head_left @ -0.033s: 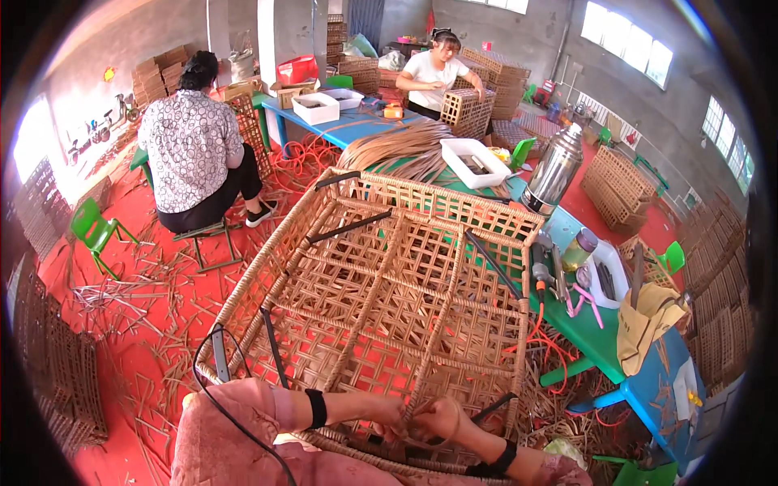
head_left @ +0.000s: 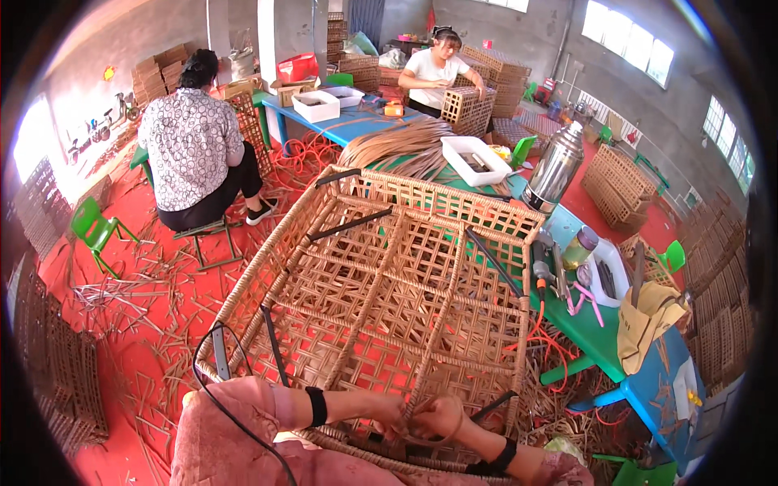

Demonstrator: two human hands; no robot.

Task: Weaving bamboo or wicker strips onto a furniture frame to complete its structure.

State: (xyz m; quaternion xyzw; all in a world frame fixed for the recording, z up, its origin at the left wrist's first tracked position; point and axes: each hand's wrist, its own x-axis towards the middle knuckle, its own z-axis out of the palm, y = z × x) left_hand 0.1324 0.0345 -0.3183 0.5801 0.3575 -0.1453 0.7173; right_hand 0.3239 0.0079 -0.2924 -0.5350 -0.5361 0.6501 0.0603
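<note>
A large open woven rattan basket frame [head_left: 377, 293] lies tilted before me, with ribs across its lattice and black braces at its corners. At its near side my left hand [head_left: 391, 413] is closed, fingers bent by the lower end of a rib; what they pinch is hidden. Close beside it, my right hand [head_left: 440, 415] is closed on a thin rattan strip [head_left: 455, 437] that loops round below the fingers. Both wrists wear black bands, and a black cable [head_left: 212, 393] runs over my left sleeve.
Green and blue tables at right hold a steel thermos [head_left: 555, 168], a power tool [head_left: 540, 263], a jar [head_left: 580, 248], a white tray [head_left: 476, 163] and a cloth bag [head_left: 648, 324]. Two people sit working beyond. Rattan scraps [head_left: 121, 293] litter the red floor near a green chair [head_left: 96, 228].
</note>
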